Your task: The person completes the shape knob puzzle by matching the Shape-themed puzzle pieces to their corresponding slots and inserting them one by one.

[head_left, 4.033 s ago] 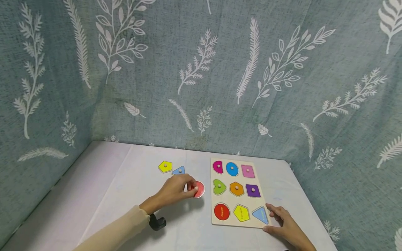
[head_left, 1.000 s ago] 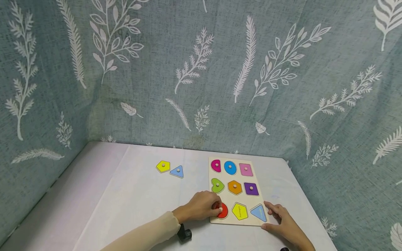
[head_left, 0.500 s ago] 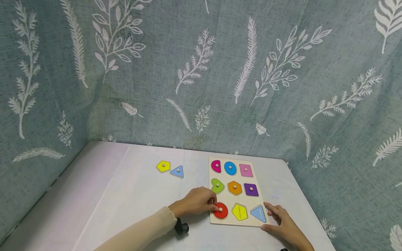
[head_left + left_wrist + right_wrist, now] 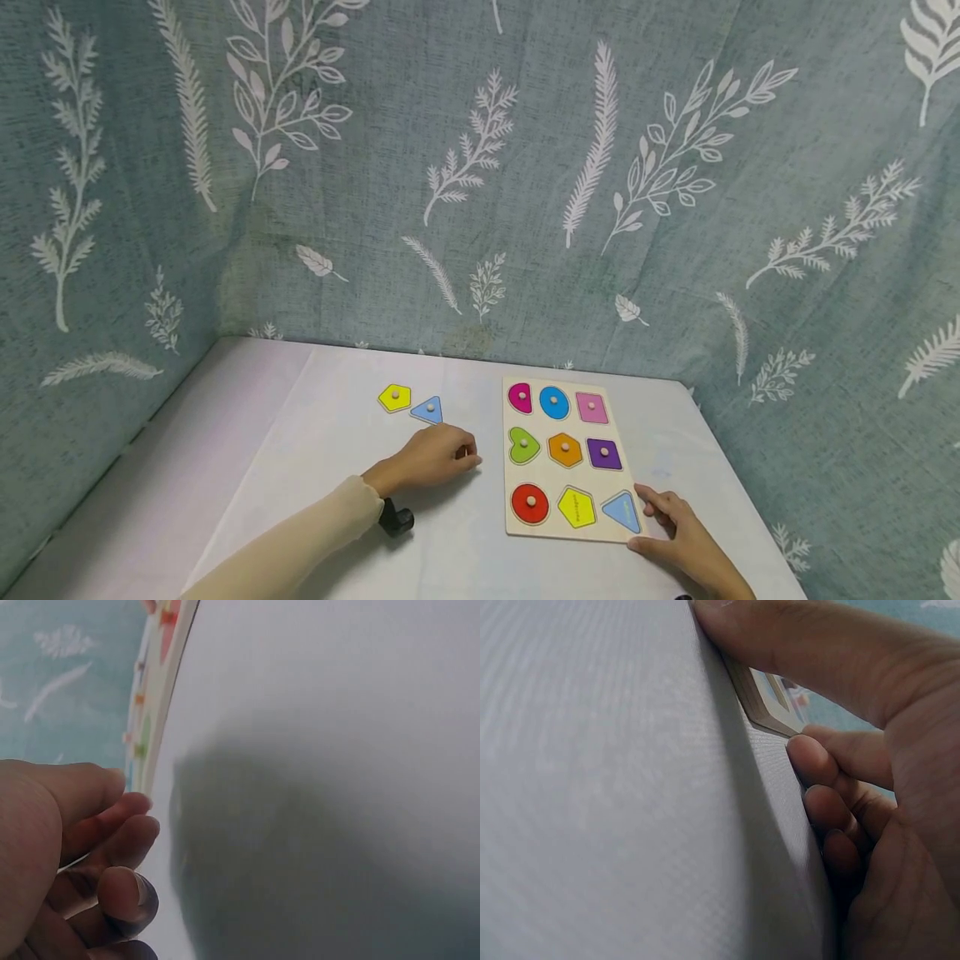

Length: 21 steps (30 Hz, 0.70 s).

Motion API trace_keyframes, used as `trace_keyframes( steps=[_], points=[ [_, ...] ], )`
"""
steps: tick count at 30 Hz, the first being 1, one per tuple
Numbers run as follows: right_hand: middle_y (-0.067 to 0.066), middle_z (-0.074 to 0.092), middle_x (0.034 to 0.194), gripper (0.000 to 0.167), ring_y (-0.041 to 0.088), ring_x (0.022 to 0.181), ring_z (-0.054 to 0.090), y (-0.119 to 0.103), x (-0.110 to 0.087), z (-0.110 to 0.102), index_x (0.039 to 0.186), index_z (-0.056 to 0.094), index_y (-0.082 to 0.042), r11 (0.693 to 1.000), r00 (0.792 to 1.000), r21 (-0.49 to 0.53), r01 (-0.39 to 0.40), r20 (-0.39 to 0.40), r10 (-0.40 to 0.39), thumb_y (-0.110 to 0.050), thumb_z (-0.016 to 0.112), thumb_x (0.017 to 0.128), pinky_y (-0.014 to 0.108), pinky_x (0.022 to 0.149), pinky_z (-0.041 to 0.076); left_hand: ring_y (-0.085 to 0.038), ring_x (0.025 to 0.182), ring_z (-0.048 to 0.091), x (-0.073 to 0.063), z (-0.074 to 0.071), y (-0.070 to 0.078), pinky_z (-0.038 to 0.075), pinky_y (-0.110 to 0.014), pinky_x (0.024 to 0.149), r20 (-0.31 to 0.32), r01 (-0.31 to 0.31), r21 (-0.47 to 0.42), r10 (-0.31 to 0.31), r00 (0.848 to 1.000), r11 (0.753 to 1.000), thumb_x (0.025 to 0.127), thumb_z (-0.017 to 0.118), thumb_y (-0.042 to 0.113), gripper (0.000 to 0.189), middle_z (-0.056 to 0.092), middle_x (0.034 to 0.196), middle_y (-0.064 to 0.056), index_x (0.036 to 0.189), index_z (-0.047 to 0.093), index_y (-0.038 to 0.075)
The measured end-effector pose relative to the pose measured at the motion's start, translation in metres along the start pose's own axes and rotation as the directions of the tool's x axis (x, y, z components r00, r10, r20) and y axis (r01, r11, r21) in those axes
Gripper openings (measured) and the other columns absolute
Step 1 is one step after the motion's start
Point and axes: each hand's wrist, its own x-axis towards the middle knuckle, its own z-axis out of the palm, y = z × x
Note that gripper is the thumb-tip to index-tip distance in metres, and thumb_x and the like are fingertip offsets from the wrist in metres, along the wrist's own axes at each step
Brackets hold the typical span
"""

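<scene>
In the head view a wooden knob puzzle board [image 4: 546, 537] lies flat on the table. My right hand [image 4: 678, 537] holds its near right corner, thumb and forefinger against the edges; the right wrist view shows the board's corner [image 4: 769, 712] between them. My left hand [image 4: 431, 457] hovers left of the board, fingers loosely curled, with nothing in them. The red circle piece [image 4: 530, 504] sits in its place at the near left. Just beyond the left hand lie a blue triangle piece [image 4: 428, 409] and a yellow pentagon piece [image 4: 394, 397], both with knobs.
Other knobbed pieces sit in the board's far two rows, such as the green heart [image 4: 522, 446] and purple square [image 4: 604, 455]. Printed pentagon [image 4: 577, 508] and triangle [image 4: 622, 512] spaces show no pieces. A patterned curtain [image 4: 480, 167] stands behind the white table [image 4: 300, 467].
My left hand brought the red circle from the table to the board, let go of it there, then drew back left toward the loose pieces. The right hand stays at the corner.
</scene>
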Motion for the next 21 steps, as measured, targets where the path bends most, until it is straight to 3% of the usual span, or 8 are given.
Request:
trace_keyframes(
  steps=[4,13,18,21],
  points=[
    [0.002,0.047,0.103,0.095,0.021,0.101,0.043,-0.001,0.0,0.0,0.151,0.05,-0.006,1.0,1.0,-0.029,0.008,-0.012,-0.009,-0.045,0.091,0.074,0.044,0.092,0.044,-0.004,0.061,0.047,-0.004,-0.013,-0.013,0.041,-0.026,0.056,-0.033,0.037,0.027,-0.036,0.999,0.999,0.098,0.07,0.027,0.011,0.055,0.07,0.014,0.089,0.072,0.02],
    [0.003,0.046,0.103,0.096,0.022,0.102,0.041,0.0,0.0,0.0,0.152,0.049,-0.006,1.0,1.0,0.006,-0.008,0.004,0.008,-0.043,0.091,0.074,0.045,0.094,0.044,-0.007,0.067,0.051,-0.007,-0.042,-0.044,0.044,-0.028,0.061,-0.097,0.11,0.069,-0.103,0.99,0.992,0.099,0.069,0.024,0.01,0.06,0.074,0.014,0.091,0.073,0.018],
    [0.003,0.046,0.105,0.095,0.022,0.104,0.042,0.0,-0.001,-0.001,0.152,0.049,-0.008,1.0,1.0,0.025,-0.007,0.008,0.007,-0.042,0.091,0.075,0.048,0.1,0.043,-0.009,0.07,0.051,-0.005,-0.051,-0.055,0.045,-0.03,0.061,-0.11,0.133,0.086,-0.123,0.986,0.987,0.098,0.069,0.024,0.01,0.061,0.077,0.012,0.092,0.073,0.018],
    [0.002,0.046,0.104,0.094,0.022,0.103,0.042,0.0,-0.001,-0.001,0.152,0.05,-0.008,1.0,1.0,0.001,0.015,0.0,-0.015,-0.043,0.091,0.075,0.046,0.096,0.043,-0.01,0.066,0.052,-0.004,-0.054,-0.061,0.044,-0.031,0.058,-0.12,0.154,0.076,-0.144,0.982,0.985,0.099,0.068,0.024,0.011,0.061,0.078,0.009,0.095,0.074,0.015]
  ],
)
